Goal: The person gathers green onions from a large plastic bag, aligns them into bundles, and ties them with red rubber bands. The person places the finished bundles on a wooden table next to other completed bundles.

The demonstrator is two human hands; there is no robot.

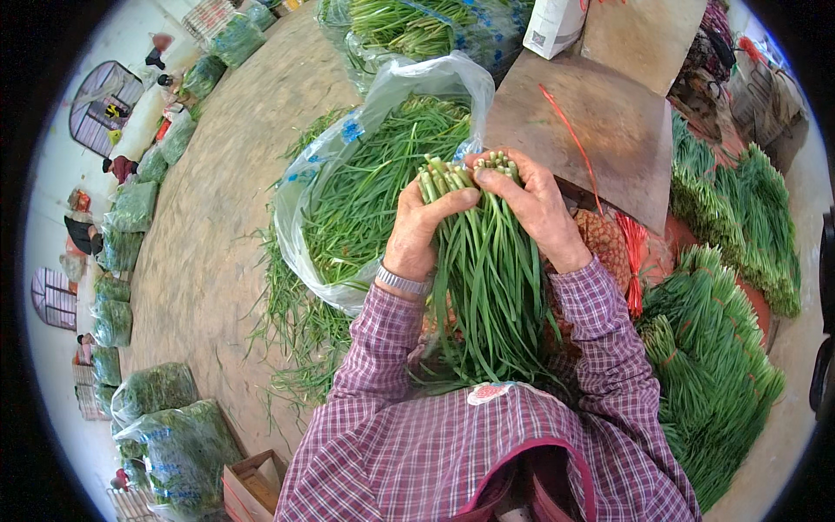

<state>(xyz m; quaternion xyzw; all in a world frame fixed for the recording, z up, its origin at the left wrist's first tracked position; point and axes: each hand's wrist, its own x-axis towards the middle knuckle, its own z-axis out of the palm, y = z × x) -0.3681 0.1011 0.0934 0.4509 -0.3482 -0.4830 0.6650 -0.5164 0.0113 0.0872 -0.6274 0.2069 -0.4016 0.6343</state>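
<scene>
My left hand (417,225) and my right hand (531,205) grip a bunch of long green garlic chives (486,280) near its pale cut ends. The stalk ends point away from me, and the leaves hang down over my lap. Both thumbs press on the stalks, close to each other. Just beyond and left of my hands stands an open clear plastic bag (297,215) with loose green leaves (385,196) inside. Red ties (630,261) hang at the right, beside a patterned red cloth (600,241).
A worn board (580,124) with one red tie (574,137) lies ahead. Tied green bundles (711,352) are heaped at the right. Leaf scraps (300,339) litter the floor left. Filled bags (189,450) and a box (251,483) stand lower left; people sit along the far wall.
</scene>
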